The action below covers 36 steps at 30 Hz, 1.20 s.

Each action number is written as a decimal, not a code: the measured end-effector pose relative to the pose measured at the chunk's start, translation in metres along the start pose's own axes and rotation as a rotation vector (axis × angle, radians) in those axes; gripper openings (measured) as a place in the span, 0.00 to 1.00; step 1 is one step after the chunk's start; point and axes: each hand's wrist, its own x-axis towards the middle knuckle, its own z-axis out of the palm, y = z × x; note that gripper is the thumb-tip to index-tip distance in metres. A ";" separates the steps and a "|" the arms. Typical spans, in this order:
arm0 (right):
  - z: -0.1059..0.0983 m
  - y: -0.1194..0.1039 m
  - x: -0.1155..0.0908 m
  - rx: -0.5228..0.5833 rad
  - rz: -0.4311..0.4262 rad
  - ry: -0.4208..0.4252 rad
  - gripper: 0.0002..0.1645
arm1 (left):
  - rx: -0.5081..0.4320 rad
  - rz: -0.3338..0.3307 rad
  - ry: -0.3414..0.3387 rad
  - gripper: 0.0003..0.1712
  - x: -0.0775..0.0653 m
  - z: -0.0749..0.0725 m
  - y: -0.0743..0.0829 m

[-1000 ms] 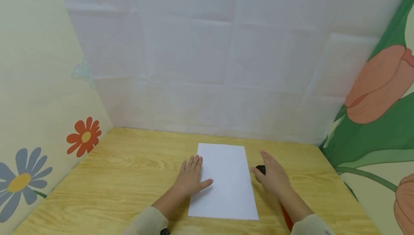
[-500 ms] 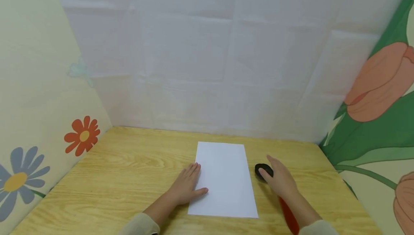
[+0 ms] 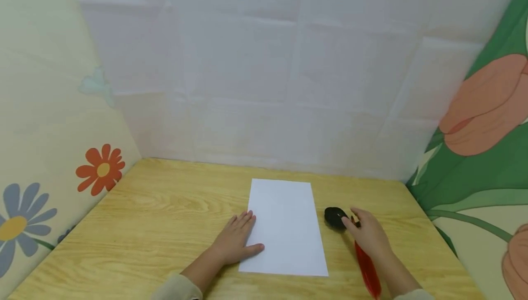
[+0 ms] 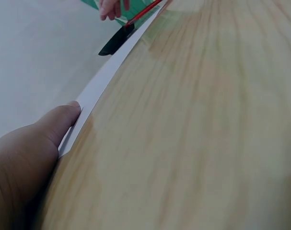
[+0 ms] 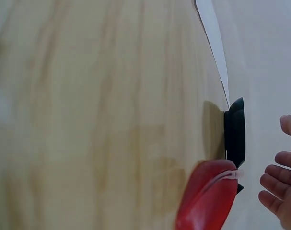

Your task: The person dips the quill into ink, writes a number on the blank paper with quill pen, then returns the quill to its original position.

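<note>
A white sheet of paper (image 3: 286, 226) lies on the wood-grain table. My left hand (image 3: 234, 242) rests flat on its left edge, thumb stretched over the sheet. To the paper's right lies a spoon-shaped tool with a black oval head (image 3: 335, 218) and a thick red handle (image 3: 367, 270). Above it in the head view is my right hand (image 3: 369, 236), covering the part where head and handle meet. The right wrist view shows this right hand (image 5: 282, 179) apart from the tool, its fingers loosely bent and holding nothing.
The table (image 3: 144, 226) ends at a creased white backdrop (image 3: 264, 84). Floral cloth stands on both sides, with a red flower (image 3: 101, 169) on the left and a pink tulip (image 3: 482, 107) on the right.
My right hand has moved right, away from the paper, uncovering more of the black head and red handle. My left hand has slid slightly nearer along the paper's edge.
</note>
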 end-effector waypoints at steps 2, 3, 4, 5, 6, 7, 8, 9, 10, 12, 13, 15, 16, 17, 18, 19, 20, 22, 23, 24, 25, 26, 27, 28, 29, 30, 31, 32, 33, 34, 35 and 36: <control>0.000 0.003 0.000 0.013 0.019 0.000 0.36 | 0.000 0.000 0.002 0.52 0.001 0.000 0.000; 0.000 0.004 0.000 0.020 0.030 0.000 0.36 | 0.002 0.000 0.003 0.52 0.001 0.001 -0.001; 0.000 0.005 0.000 0.029 0.042 -0.001 0.36 | 0.004 -0.001 0.004 0.52 0.002 0.001 -0.001; 0.000 0.007 0.000 0.039 0.057 -0.001 0.36 | 0.004 -0.001 0.006 0.52 0.002 0.001 -0.002; 0.000 0.008 0.000 0.050 0.069 -0.001 0.36 | 0.006 -0.001 0.009 0.52 0.003 0.002 -0.002; 0.000 0.009 0.000 0.065 0.083 -0.001 0.35 | 0.010 -0.002 0.011 0.52 0.003 0.002 -0.003; 0.000 0.010 -0.001 0.074 0.092 0.001 0.35 | 0.016 -0.005 0.011 0.52 0.003 0.003 -0.004; 0.000 0.012 -0.001 0.084 0.096 0.002 0.35 | 0.022 -0.008 0.010 0.52 0.004 0.004 -0.005; 0.001 0.013 -0.001 0.091 0.104 0.002 0.34 | 0.024 -0.011 0.011 0.52 0.004 0.004 -0.005; 0.001 0.016 -0.001 0.096 0.114 0.007 0.33 | 0.026 -0.013 0.011 0.53 0.004 0.006 -0.007; 0.002 0.017 -0.001 0.098 0.117 0.007 0.33 | 0.024 -0.013 0.011 0.53 0.004 0.006 -0.007; 0.003 0.020 -0.001 0.100 0.126 0.005 0.32 | 0.017 -0.011 0.011 0.53 0.005 0.006 -0.007; 0.003 0.021 -0.002 0.101 0.134 0.004 0.32 | 0.012 -0.009 0.012 0.53 0.005 0.007 -0.007; 0.004 0.023 -0.001 0.104 0.137 0.006 0.31 | 0.008 -0.005 0.013 0.52 0.005 0.007 -0.007; 0.004 0.023 -0.001 0.109 0.141 0.004 0.31 | 0.004 -0.002 0.016 0.52 0.004 0.007 -0.007; 0.004 0.024 -0.002 0.111 0.144 0.002 0.31 | 0.006 -0.004 0.014 0.52 0.004 0.007 -0.006; 0.004 0.025 -0.002 0.113 0.151 0.002 0.30 | 0.007 -0.006 0.012 0.52 0.004 0.006 -0.006; 0.004 0.026 -0.002 0.125 0.160 0.002 0.29 | 0.007 -0.010 0.010 0.52 0.003 0.006 -0.006; 0.005 0.027 -0.002 0.132 0.162 0.003 0.29 | 0.006 -0.011 0.010 0.52 0.003 0.006 -0.006; 0.005 0.027 -0.003 0.143 0.168 0.003 0.29 | 0.005 -0.014 0.008 0.52 0.003 0.005 -0.005; 0.006 0.028 -0.003 0.156 0.173 0.005 0.28 | 0.006 -0.018 0.006 0.52 0.003 0.005 -0.005; 0.007 0.029 -0.003 0.175 0.178 0.005 0.28 | 0.004 -0.018 0.006 0.52 0.003 0.005 -0.005; 0.007 0.029 -0.003 0.191 0.180 0.003 0.28 | 0.001 -0.018 0.005 0.52 0.003 0.004 -0.005; 0.008 0.030 -0.003 0.208 0.182 0.003 0.28 | -0.001 -0.017 0.005 0.52 0.003 0.004 -0.005; 0.009 0.031 -0.003 0.222 0.186 0.003 0.27 | -0.003 -0.016 0.004 0.52 0.002 0.003 -0.004; 0.010 0.032 -0.003 0.236 0.188 0.003 0.27 | -0.003 -0.016 0.003 0.52 0.002 0.003 -0.004; 0.011 0.032 -0.003 0.248 0.188 0.003 0.27 | -0.003 -0.015 0.003 0.52 0.002 0.002 -0.004; 0.012 0.033 -0.003 0.257 0.188 0.004 0.27 | -0.003 -0.014 0.003 0.52 0.001 0.002 -0.004; 0.013 0.033 -0.003 0.264 0.188 0.008 0.26 | -0.002 -0.014 0.004 0.52 0.001 0.002 -0.003; 0.014 0.034 -0.003 0.270 0.187 0.012 0.26 | 0.000 -0.013 0.005 0.52 0.001 0.002 -0.003; 0.015 0.034 -0.003 0.274 0.187 0.015 0.26 | 0.000 -0.013 0.005 0.52 0.001 0.002 -0.004; 0.015 0.034 -0.003 0.282 0.189 0.017 0.26 | 0.002 -0.013 0.006 0.52 0.001 0.003 -0.004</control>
